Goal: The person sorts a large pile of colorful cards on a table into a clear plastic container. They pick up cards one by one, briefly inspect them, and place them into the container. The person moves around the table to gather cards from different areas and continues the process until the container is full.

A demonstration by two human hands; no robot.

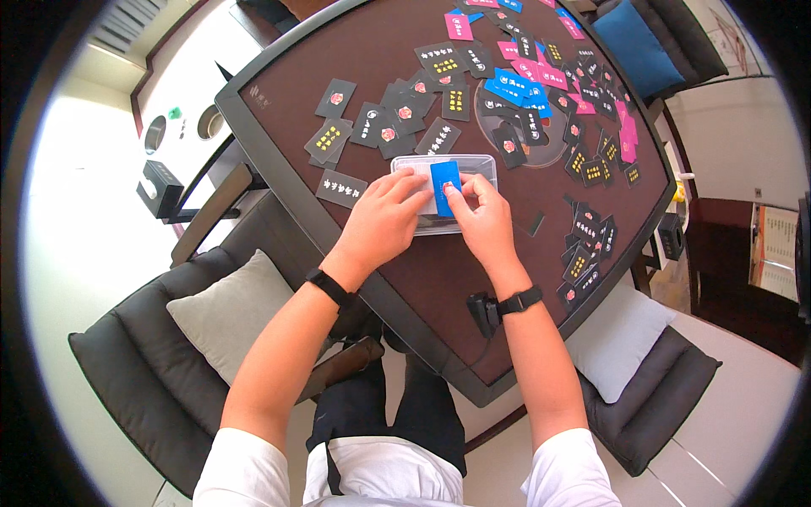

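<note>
A clear plastic box (489, 163) stands on the table near its front left edge. My right hand (486, 215) pinches a blue card (445, 170) over the box, thumb on its printed face. My left hand (388, 212) reaches over the box's left side, its fingertips lying on a whitish card or stack of cards (428, 204). Whether that hand grips it or only rests on it is hard to tell. Black cards (393, 120) lie loosely scattered just beyond the box. One black card (342, 189) lies left of my left hand.
Blue cards (510, 85) and pink cards (550, 77) overlap black ones around a round disc (550, 147) in the tabletop. More black cards (589, 231) are heaped along the right side. Padded chairs with cushions (237, 310) flank the table (418, 291). A cable hangs near my right wrist.
</note>
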